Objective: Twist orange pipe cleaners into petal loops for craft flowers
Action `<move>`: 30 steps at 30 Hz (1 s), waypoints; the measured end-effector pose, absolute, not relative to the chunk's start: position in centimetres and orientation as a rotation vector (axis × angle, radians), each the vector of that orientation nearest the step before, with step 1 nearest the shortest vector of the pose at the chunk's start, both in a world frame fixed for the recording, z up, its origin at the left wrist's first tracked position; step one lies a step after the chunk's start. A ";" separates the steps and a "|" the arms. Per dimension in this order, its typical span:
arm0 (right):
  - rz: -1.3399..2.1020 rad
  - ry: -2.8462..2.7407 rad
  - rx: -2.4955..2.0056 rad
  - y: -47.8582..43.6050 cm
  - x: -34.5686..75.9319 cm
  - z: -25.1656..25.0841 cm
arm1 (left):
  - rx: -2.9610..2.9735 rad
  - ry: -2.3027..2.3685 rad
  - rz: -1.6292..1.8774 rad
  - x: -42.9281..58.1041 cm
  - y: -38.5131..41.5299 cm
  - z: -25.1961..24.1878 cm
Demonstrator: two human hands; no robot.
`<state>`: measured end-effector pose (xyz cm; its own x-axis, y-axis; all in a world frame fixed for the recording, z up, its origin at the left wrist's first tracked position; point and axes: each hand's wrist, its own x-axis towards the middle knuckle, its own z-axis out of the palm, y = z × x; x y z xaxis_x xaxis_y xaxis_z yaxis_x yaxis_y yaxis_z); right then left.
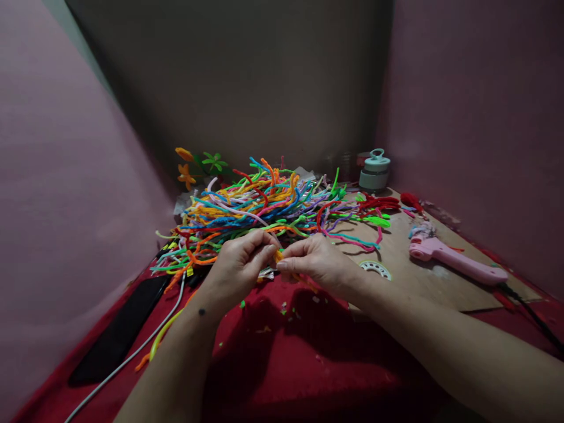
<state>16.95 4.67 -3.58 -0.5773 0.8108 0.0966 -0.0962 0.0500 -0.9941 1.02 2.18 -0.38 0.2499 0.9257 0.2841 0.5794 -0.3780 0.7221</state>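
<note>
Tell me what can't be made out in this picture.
All in the head view:
Yellow-orange piece: partly hidden by the left hand and right hand.
White ring: lower part behind the right forearm.
Black cord: far end cut off by the right edge.
Scraps on the red cloth: too small to identify.

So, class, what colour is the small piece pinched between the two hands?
Yellow-orange; the small piece shows in the head view.

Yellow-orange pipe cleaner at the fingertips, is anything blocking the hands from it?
No, nothing visible does: the left hand and the right hand both have their fingertips right at the yellow-orange pipe cleaner. The pipe cleaner heap lies beyond them.
</note>
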 end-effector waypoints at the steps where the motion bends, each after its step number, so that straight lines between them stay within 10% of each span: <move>1: 1.606 -1.628 -0.755 4.6 17.0 -3.5 | 2.038 1.378 0.965 1.1 2.2 -0.4; 30: 1.613 -1.511 -0.788 5.4 17.1 -4.8 | 1.592 1.315 1.084 2.2 2.4 -0.8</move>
